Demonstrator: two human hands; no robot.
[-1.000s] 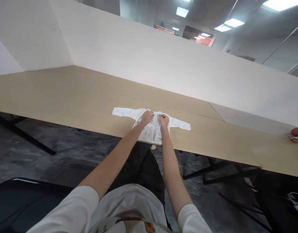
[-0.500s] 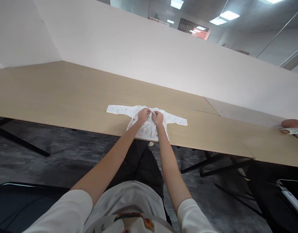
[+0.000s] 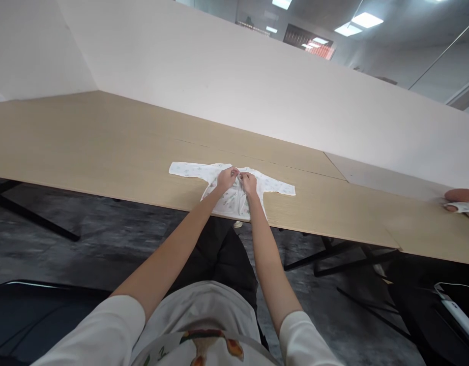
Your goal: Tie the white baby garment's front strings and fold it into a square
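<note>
A small white baby shirt (image 3: pixel 230 202) with a faint print lies on the wooden table (image 3: pixel 135 152), its sleeves spread to both sides and its lower hem at the table's front edge. Near the neckline, my left hand (image 3: pixel 227 178) pinches one front edge of the shirt. My right hand (image 3: pixel 248 183) is closed on the other front edge, just beside it. The fingertips of both hands almost meet at the middle of the collar. Whatever fastener lies between them is too small to make out.
Behind the table rises a white partition (image 3: pixel 219 86). At the far right a brown rounded object (image 3: pixel 461 195) lies with white cloth. A black chair (image 3: pixel 47 320) stands at lower left; a white device with a cable (image 3: pixel 459 315) rests at lower right.
Both hands stay at the collar, and their fingertips have come slightly closer together. The camera view has shifted a little. The shirt lies as before.
</note>
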